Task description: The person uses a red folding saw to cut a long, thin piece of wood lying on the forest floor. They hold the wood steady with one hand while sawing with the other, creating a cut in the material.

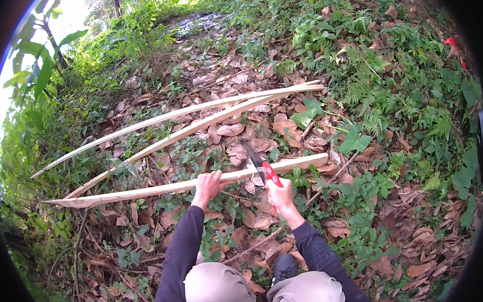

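Observation:
A long pale wooden plank (131,193) lies across the ground in front of me, narrowing to a point at its left end. My left hand (207,185) is closed around the plank near its middle. To the right of it, my right hand (280,195) grips the red handle of a hand saw (252,155). The saw's dark blade crosses the plank and points away from me to the upper left. Whether its teeth have cut into the wood, I cannot tell.
Two more long pale wood strips (197,107) lie beyond the plank, meeting at their right ends. Dry brown leaves (288,129), ferns (364,91) and low green plants cover the ground. A red object (453,50) shows at the far right. My shoe (284,267) is between my knees.

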`<move>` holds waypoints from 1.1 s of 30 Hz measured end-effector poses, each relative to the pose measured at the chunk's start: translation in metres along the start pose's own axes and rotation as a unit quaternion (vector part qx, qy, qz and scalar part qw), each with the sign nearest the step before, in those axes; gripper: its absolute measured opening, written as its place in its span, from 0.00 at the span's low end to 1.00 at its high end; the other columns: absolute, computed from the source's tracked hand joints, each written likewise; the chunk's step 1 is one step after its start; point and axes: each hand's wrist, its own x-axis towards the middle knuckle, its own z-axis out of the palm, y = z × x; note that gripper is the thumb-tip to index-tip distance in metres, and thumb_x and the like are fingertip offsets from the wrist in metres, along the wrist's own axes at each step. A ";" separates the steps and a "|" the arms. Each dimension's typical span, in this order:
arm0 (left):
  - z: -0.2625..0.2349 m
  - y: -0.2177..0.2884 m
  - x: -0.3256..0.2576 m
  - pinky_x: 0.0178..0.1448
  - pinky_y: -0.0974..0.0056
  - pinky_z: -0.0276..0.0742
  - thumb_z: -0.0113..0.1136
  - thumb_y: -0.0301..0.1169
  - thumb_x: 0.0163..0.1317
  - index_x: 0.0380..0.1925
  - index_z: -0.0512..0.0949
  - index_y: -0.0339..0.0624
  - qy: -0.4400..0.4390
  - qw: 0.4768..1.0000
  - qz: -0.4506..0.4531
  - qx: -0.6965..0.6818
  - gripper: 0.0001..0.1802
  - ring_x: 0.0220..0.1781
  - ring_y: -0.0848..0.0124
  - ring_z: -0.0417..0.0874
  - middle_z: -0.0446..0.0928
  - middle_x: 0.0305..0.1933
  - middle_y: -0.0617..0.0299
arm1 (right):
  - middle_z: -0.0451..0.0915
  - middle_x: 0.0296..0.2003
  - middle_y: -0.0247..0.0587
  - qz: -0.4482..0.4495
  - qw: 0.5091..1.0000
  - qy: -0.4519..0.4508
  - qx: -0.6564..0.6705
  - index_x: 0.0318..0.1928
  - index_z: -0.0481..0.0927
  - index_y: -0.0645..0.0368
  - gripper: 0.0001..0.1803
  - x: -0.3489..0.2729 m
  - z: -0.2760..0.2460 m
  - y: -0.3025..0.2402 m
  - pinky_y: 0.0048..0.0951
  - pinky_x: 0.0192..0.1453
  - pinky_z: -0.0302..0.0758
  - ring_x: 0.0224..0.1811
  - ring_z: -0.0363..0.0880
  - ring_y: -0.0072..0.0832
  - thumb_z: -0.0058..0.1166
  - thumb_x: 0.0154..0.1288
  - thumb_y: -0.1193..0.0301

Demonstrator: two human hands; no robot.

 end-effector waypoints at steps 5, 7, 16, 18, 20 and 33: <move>0.005 0.002 -0.007 0.29 0.55 0.78 0.61 0.68 0.56 0.24 0.77 0.45 0.045 0.999 0.008 0.009 0.34 0.24 0.57 0.86 0.80 0.19 0.57 | 0.70 0.13 0.31 -0.083 0.996 -0.033 -0.009 0.21 0.76 0.63 0.13 0.027 0.010 0.038 0.32 0.23 0.62 0.17 0.67 0.18 0.58 0.61 0.72; -0.001 -0.008 0.002 0.30 0.55 0.77 0.60 0.69 0.56 0.24 0.77 0.45 0.003 1.000 0.007 0.004 0.34 0.24 0.57 0.86 0.80 0.19 0.56 | 0.70 0.13 0.32 -0.155 0.985 -0.001 -0.074 0.20 0.75 0.62 0.13 0.002 0.012 0.036 0.32 0.23 0.62 0.16 0.67 0.19 0.58 0.60 0.73; 0.001 -0.007 0.003 0.32 0.53 0.77 0.60 0.71 0.54 0.24 0.79 0.44 0.017 1.000 -0.009 -0.017 0.36 0.24 0.55 0.85 0.81 0.19 0.55 | 0.72 0.14 0.28 0.001 0.996 -0.039 0.083 0.21 0.74 0.60 0.11 -0.125 -0.055 0.030 0.23 0.19 0.65 0.14 0.71 0.16 0.55 0.61 0.78; 0.002 -0.003 0.003 0.33 0.53 0.78 0.60 0.71 0.54 0.24 0.79 0.44 0.028 0.999 -0.013 -0.020 0.36 0.25 0.55 0.85 0.81 0.19 0.54 | 0.72 0.13 0.30 -0.008 0.997 -0.028 0.074 0.20 0.73 0.60 0.11 -0.122 -0.054 0.033 0.25 0.19 0.64 0.14 0.70 0.17 0.56 0.60 0.77; 0.001 -0.003 0.003 0.34 0.53 0.78 0.59 0.71 0.55 0.24 0.80 0.44 0.013 1.000 -0.010 -0.014 0.36 0.25 0.55 0.86 0.81 0.20 0.54 | 0.70 0.13 0.33 -0.088 0.996 -0.017 -0.016 0.19 0.71 0.61 0.12 -0.087 -0.043 0.061 0.28 0.20 0.63 0.14 0.69 0.19 0.56 0.59 0.77; -0.005 -0.015 0.023 0.38 0.52 0.81 0.54 0.75 0.55 0.27 0.85 0.42 -0.097 0.995 -0.028 -0.008 0.42 0.29 0.53 0.87 0.82 0.22 0.50 | 0.69 0.12 0.34 -0.127 0.989 -0.023 -0.071 0.19 0.71 0.62 0.13 -0.113 -0.042 0.064 0.32 0.21 0.62 0.14 0.68 0.22 0.57 0.59 0.76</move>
